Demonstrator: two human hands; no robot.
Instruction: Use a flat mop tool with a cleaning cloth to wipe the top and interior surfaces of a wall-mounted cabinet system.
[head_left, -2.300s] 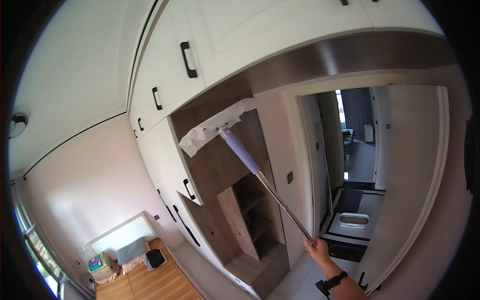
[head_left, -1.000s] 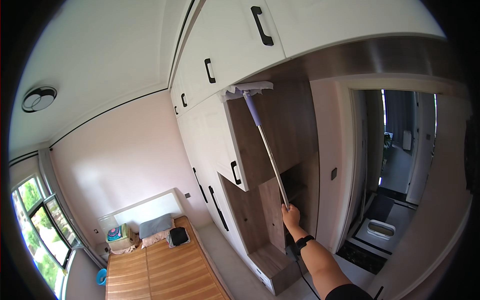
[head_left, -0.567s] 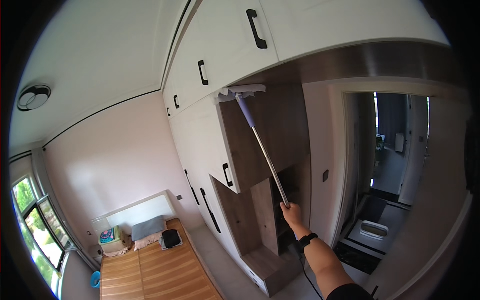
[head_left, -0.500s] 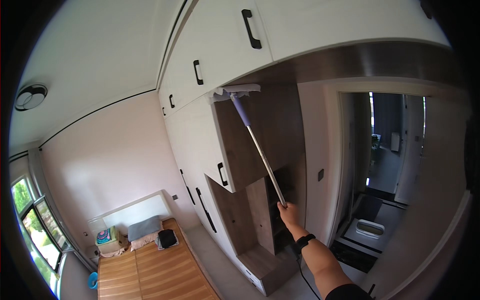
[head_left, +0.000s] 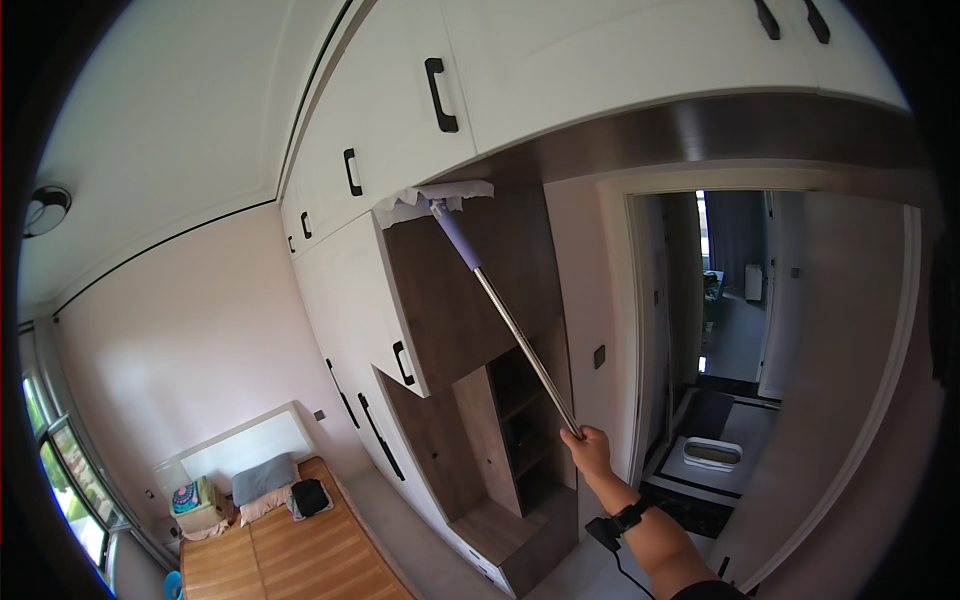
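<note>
My right hand is wrapped round the lower end of a flat mop's metal pole. The pole leans up and away to the left, ending in a purple sleeve. At its top, the mop head carries a loose whitish cloth. That cloth lies against the underside of the upper cabinets, above the brown open recess of the wardrobe. Its left part droops by the top corner of a white wardrobe door. A black band with a small device and cable sits on my right wrist. My left hand is out of sight.
White overhead cabinets with black handles run across the top. A doorway opens on the right, with an oval white-rimmed object on the floor beyond. A bed with pillows stands lower left, near a window.
The view has turned right, so the room shifts left in the picture. The mop head stays up under the cabinets, and my right hand keeps hold of the pole.
</note>
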